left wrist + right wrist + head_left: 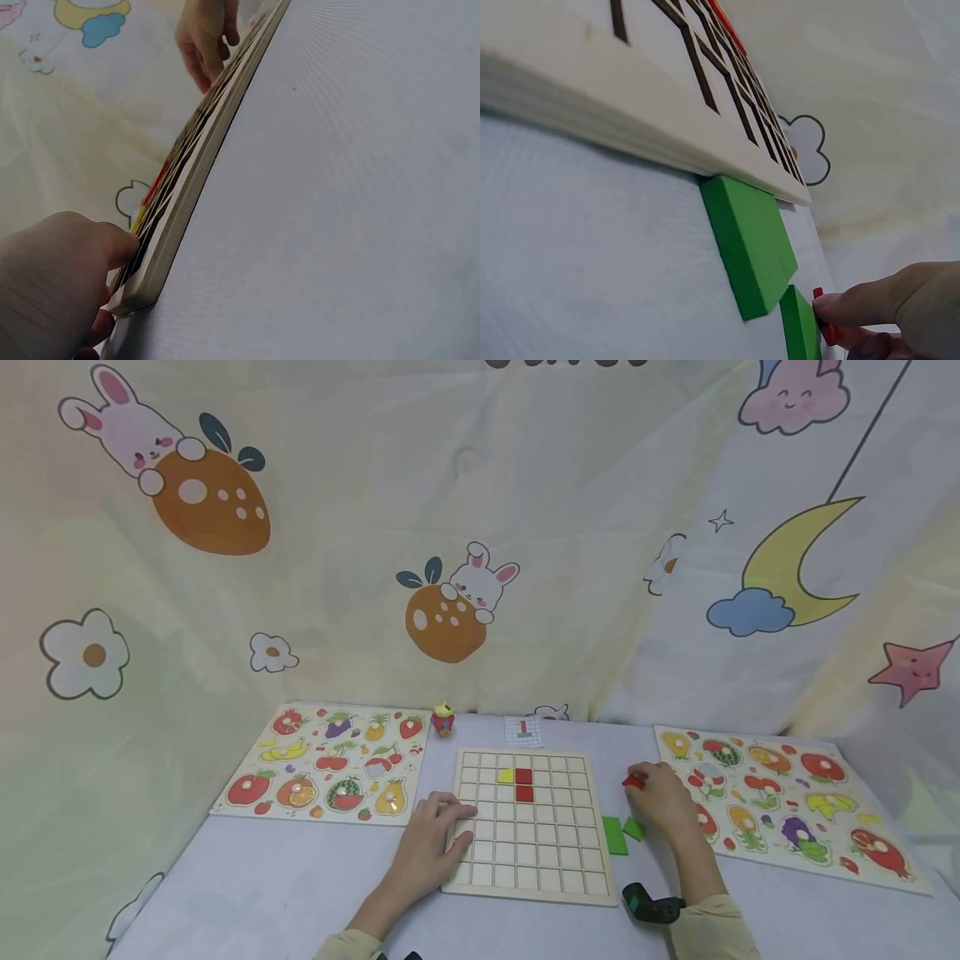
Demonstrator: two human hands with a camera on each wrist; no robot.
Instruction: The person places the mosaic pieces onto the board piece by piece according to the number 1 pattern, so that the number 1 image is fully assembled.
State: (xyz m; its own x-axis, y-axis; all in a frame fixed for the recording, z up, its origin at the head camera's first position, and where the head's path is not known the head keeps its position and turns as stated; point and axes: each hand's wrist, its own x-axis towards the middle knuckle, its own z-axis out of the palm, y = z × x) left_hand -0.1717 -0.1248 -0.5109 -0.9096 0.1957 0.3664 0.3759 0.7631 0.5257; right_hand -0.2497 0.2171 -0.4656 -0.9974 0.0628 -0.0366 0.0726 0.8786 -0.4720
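Note:
My right hand point(662, 797) pinches a small red tile point(633, 780) between thumb and fingers, just right of the wooden grid board point(528, 897). In the right wrist view that red tile point(824, 319) appears edge-on at the fingertips. Below it lie flat green tiles point(615, 836), close to the board's right edge. My left hand point(427, 843) rests on the board's left edge, thumb and index finger over the cells. Two red tiles point(524, 785) sit in cells one above the other, with a yellow piece point(506, 775) left of the upper one.
Fruit puzzle boards lie at left point(288, 812) and right point(825, 868). A small toy figure point(443, 720) and a card with a grid pattern point(523, 732) stand behind the grid board. A printed cloth point(337, 568) hangs at the back.

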